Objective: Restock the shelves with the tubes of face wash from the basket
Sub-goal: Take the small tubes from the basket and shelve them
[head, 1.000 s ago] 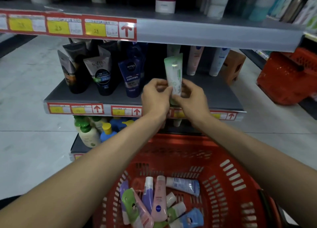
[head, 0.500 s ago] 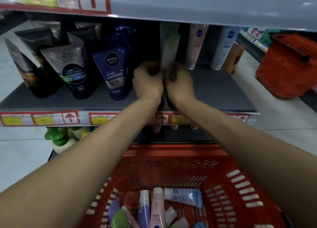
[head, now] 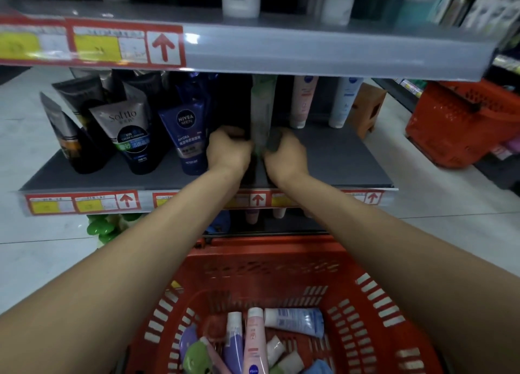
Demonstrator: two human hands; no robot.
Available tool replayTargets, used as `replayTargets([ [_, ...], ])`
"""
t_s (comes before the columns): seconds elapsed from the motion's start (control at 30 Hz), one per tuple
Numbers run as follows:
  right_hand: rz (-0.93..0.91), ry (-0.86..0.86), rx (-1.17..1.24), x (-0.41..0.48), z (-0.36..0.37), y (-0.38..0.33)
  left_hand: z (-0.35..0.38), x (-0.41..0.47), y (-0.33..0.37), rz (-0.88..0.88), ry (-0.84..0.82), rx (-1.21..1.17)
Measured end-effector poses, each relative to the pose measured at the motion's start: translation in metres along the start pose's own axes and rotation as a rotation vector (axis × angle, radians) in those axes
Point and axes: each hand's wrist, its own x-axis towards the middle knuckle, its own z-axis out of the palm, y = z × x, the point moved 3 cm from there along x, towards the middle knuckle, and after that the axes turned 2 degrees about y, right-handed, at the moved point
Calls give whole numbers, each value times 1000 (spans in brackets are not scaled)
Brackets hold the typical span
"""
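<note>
Red basket (head: 365,303) held several loose face wash tubes (head: 254,342). Left hand (head: 228,151) and right hand (head: 284,155) both pinched the base of the green tube (head: 261,115), upright on the middle shelf (head: 337,160). Looked like the placement step; the next move needs a release without tipping it, then another tube.

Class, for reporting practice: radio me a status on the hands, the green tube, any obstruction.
Left hand, right hand both grip green tube, upright at shelf. Blue Nivea tube close beside left hand. Spare tubes in basket.

Upright green tube (head: 261,115) pinched between left hand (head: 229,153) and right hand (head: 287,155) at grey shelf (head: 337,162), red basket (head: 267,251) of tubes (head: 254,342) below
</note>
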Motion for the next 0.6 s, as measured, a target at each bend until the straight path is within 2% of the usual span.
replayTargets([
  [0.37, -35, 21, 2, -79, -119, -1, -46, -95, 30, 136, -152, 43],
  [0.6, -55, -119, -10, -151, -155, 23, -76, -151, 4, 140, -289, 192],
])
